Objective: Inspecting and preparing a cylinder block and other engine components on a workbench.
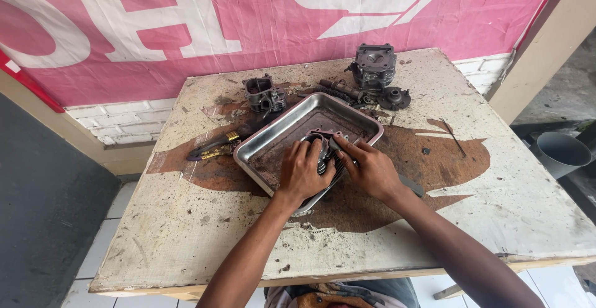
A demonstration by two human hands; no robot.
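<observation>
Finned grey metal engine part [324, 150]: gripped between left hand [302, 171] and right hand [372, 170], fingers curled closed, steadied inside shallow steel tray [273, 147] catching grime.

1. A metal tray [282, 137] sits on a worn, stained table [509, 202]; it is the landmark here.
2. Inside the tray's near corner, the left hand [302, 173] and right hand [371, 170] both grip a finned engine part [324, 147].
3. Left of the tray lies a dark tool with a yellow band [218, 145].
4. Behind the tray stand a small metal housing [264, 94], a cylinder head [374, 65] and a round disc part [394, 98].
5. Far right of the tray, off the table, is a grey pipe [562, 153].
</observation>
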